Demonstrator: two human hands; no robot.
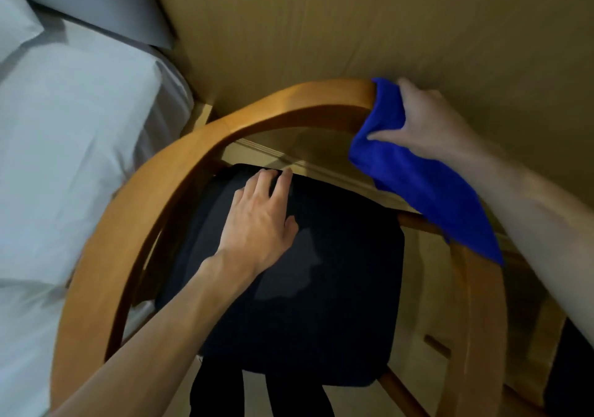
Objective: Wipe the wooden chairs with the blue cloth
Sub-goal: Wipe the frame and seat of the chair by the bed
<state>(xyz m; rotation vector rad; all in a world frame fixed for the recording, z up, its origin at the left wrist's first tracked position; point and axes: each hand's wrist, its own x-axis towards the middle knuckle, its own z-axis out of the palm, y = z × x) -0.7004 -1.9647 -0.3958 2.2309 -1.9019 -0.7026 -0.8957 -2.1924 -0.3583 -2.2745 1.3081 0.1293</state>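
Seen from above, my right hand clamps the blue cloth over the curved top rail of the wooden armchair at the upper right of the frame; my thumb presses the cloth on the near face of the rail while my fingers wrap over the far side, against the brown wall; the rest of the cloth hangs loose down and to the right, draping across the chair's right arm toward the middle right of the frame. My left hand lies flat and holds nothing, fingers straight and slightly spread, palm down on the dark seat cushion in the centre of the frame, fingertips reaching the cushion's far edge. The chair's bentwood rail sweeps in one arc from the lower left, over the top centre, and down to the lower right; a bed with pale sheets fills the left side of the frame, just beside the chair's left arm; a white pillow shows at the upper left; my dark trouser legs appear below the cushion at the bottom centre.
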